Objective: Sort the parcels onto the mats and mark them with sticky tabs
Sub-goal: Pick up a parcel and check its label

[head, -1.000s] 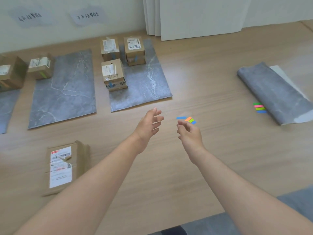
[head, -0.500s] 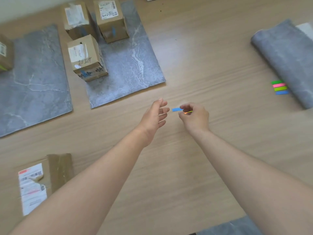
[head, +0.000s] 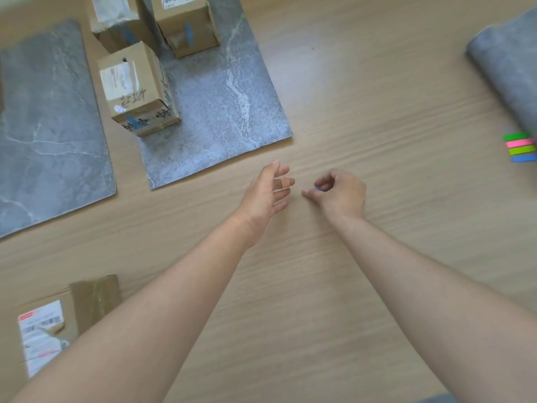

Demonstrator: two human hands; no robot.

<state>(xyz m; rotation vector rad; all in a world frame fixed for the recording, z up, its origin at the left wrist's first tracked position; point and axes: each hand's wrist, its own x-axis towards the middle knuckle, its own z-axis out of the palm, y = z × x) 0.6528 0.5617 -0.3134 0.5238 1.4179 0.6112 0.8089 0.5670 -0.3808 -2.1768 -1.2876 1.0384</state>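
A small blue sticky tab (head: 318,189) is pinched in the grip of the right hand (head: 338,194), whose fingers curl in round it so that only a sliver of blue shows. The hand is low over the middle of the pale wood-grain surface (head: 377,106). Just beside it, not touching, the left hand (head: 268,191) has its grip apart, fingers loose and spread, holding nothing.

Beyond the hands lies a flat grey marble-patterned mat (head: 226,112). It carries three brown cardboard parcels: one at its left edge (head: 136,88) and two at its far end (head: 116,21) (head: 186,21), each with a blue strip on its front.

A second grey mat (head: 49,126) lies to the left. A flat cardboard parcel with a white label (head: 58,324) sits at the near left corner. At the right edge, a stack of green, pink, lime and blue tabs (head: 521,148) lies beside a rolled grey mat (head: 508,68).
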